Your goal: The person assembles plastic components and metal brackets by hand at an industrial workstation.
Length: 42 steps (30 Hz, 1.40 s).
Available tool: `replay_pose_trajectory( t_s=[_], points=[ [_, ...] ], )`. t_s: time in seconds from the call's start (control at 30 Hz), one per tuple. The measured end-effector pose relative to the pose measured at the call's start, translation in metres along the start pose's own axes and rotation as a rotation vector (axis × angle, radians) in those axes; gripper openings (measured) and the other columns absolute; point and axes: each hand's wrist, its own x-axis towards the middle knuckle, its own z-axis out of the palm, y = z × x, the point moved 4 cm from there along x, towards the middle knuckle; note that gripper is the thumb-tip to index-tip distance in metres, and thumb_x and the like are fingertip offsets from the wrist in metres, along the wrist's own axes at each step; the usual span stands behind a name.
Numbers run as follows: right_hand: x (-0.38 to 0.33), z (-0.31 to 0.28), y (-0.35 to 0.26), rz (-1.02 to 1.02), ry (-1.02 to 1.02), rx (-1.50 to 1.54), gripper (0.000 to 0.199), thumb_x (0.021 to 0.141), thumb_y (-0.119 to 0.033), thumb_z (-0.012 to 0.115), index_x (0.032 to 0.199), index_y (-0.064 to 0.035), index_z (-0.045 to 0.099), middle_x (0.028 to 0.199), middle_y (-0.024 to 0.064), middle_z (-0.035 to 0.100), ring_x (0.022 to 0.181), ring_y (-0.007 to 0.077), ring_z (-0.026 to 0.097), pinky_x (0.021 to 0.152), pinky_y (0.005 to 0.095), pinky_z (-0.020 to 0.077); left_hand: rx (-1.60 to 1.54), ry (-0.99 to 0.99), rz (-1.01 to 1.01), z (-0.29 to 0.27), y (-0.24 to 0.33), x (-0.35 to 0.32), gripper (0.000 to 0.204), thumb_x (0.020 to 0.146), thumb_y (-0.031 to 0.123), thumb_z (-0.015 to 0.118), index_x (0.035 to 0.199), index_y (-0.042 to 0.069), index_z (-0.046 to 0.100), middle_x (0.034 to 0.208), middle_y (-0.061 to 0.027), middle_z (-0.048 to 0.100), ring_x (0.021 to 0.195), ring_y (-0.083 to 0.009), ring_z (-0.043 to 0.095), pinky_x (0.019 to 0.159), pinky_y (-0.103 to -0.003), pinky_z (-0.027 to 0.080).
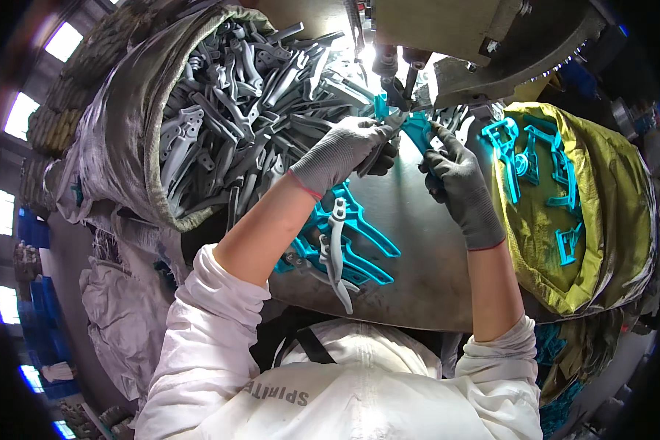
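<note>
Beneath the machine's lit tooling, my left hand (339, 155), in a grey knit glove, is closed around a grey metal lever (394, 119). My right hand (462, 192), gloved alike, grips a teal handle-shaped piece (418, 132) by its near end. The two parts meet or overlap just under the tool; whether they are joined I cannot tell. Nearer to me on the metal table lie several teal handle pieces (370, 233), with a loose grey lever (335, 249) resting on top.
A large sack (128, 139) at the left spills grey levers (227, 110) onto the table (433, 293). On the right stands a yellow sack (609, 191) holding teal frames (561, 165). Overhead, the machine's tooling (389, 62) and a toothed curved plate (521, 66) hang close above my hands.
</note>
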Motion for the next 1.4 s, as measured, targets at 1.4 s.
replay_pose_trajectory(
  t_s=[1.4],
  points=[
    [-0.009, -0.010, 0.021, -0.072, -0.296, -0.025, 0.044, 0.090, -0.016, 0.056, 0.132, -0.0095, 0.047, 0.081, 0.0017, 0.060, 0.067, 0.0047, 0.053, 0.059, 0.0206, 0.0470, 0.172, -0.099, 0.263, 0.031, 0.013, -0.042, 0.043, 0.092, 0.040, 0.051, 0.109, 0.001, 0.057, 0.083, -0.0031, 0.062, 0.063, -0.0068, 0.057, 0.057, -0.021, 0.048]
  ],
)
